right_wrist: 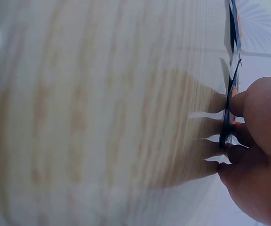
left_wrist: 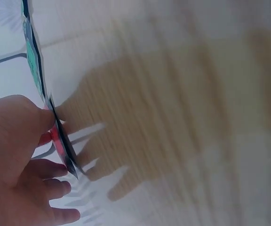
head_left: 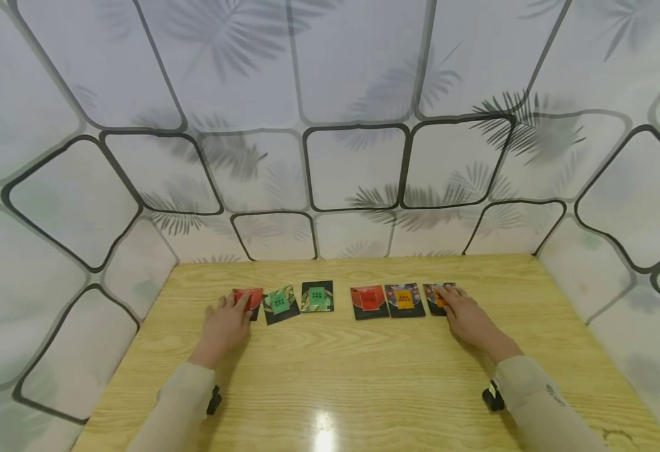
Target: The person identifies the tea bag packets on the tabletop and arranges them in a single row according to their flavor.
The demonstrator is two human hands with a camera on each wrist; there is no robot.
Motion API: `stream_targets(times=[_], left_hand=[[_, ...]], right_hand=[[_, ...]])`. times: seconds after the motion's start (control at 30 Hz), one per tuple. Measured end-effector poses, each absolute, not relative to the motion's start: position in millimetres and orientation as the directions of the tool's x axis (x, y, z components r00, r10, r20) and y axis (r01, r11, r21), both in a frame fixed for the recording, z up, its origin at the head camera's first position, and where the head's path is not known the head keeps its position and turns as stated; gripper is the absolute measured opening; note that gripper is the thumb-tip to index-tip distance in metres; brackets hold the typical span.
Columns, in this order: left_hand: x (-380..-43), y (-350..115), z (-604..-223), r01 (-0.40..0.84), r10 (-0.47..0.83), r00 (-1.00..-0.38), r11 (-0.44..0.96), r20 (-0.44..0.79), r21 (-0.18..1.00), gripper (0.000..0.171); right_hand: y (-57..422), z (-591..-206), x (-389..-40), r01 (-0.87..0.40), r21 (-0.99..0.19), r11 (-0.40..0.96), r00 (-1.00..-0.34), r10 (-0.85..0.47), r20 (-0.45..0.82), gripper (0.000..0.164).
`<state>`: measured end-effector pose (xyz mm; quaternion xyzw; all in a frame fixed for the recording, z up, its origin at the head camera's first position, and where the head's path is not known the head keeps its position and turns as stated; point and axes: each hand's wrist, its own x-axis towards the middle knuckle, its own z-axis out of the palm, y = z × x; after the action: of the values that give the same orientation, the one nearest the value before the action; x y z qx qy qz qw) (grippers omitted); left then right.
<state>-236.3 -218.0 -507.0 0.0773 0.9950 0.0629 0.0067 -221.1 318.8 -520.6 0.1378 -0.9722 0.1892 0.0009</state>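
My left hand (head_left: 225, 323) rests on a flat, dark-edged packet with a red label (head_left: 250, 302), at the left end of the row. In the left wrist view the thumb touches the face of this red packet (left_wrist: 60, 139) and the other fingers are spread beside it. At the row's right end, my right hand (head_left: 471, 320) touches a dark packet with an orange label (head_left: 434, 300), partly hidden by the fingers. The right wrist view shows the thumb and fingertips on that packet (right_wrist: 229, 115), which lies on the table.
Between the hands lie two green-labelled packets (head_left: 280, 304) (head_left: 317, 296), a red one (head_left: 369, 302) and an orange-labelled one (head_left: 404, 300). The wooden table (head_left: 335, 364) meets a patterned cloth wall (head_left: 352, 169) behind the row.
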Motion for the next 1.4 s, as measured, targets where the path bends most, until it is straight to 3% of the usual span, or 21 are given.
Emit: stream_targets(times=[0.77, 1.4], left_hand=[[-192.5, -230.6, -513.9, 0.291, 0.278, -0.954, 0.949, 0.11, 0.124, 0.052], [-181.8, -234.0, -523.0, 0.323, 0.296, -0.941, 0.929, 0.161, 0.181, 0.047]], right_hand=[[316.7, -524.3, -217.8, -0.291, -0.358, 0.887, -0.957, -0.271, 0.106, 0.048], [319.2, -526.7, -219.8, -0.31, -0.357, 0.881, -0.951, -0.285, 0.122, 0.048]])
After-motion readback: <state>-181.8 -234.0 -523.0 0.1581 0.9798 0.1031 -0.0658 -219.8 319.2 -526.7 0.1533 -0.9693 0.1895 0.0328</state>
